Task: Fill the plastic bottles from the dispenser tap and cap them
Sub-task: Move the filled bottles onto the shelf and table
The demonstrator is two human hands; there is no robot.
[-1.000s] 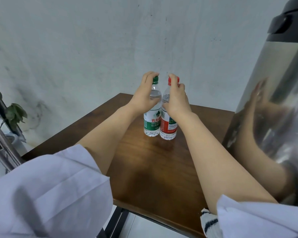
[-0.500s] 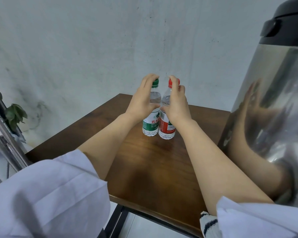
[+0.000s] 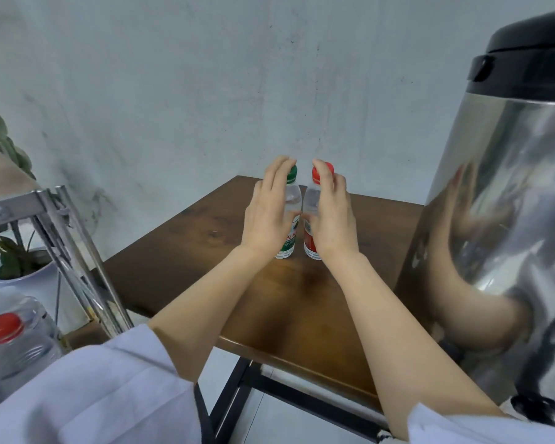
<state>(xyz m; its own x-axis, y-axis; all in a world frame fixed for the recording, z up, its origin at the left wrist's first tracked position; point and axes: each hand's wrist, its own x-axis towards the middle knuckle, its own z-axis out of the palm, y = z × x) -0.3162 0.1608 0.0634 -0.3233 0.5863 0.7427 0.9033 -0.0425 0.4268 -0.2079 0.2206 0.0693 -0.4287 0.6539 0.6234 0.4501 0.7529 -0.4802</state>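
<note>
Two small clear plastic bottles stand upright side by side at the far part of the wooden table [image 3: 189,261]. The green-capped bottle [image 3: 293,200] is on the left and the red-capped bottle [image 3: 311,200] on the right, a narrow gap between them. My left hand [image 3: 268,216] holds the green-capped bottle from its left side, fingers reaching up to the cap. My right hand [image 3: 332,216] holds the red-capped bottle from its right side, fingertips at the cap. Both caps are on. The steel dispenser [image 3: 510,219] with a black lid stands at the right.
A black fitting [image 3: 534,408] sits at the dispenser's base near the table's front edge. A metal rack [image 3: 64,238] and a potted plant [image 3: 7,254] stand left of the table. A large clear jug with a red cap [image 3: 4,326] is at the lower left.
The view has pulled back and shifted, bringing the rack and jug into sight. The two bottles, pressed together before, now stand slightly apart. Both hands stay on them.
</note>
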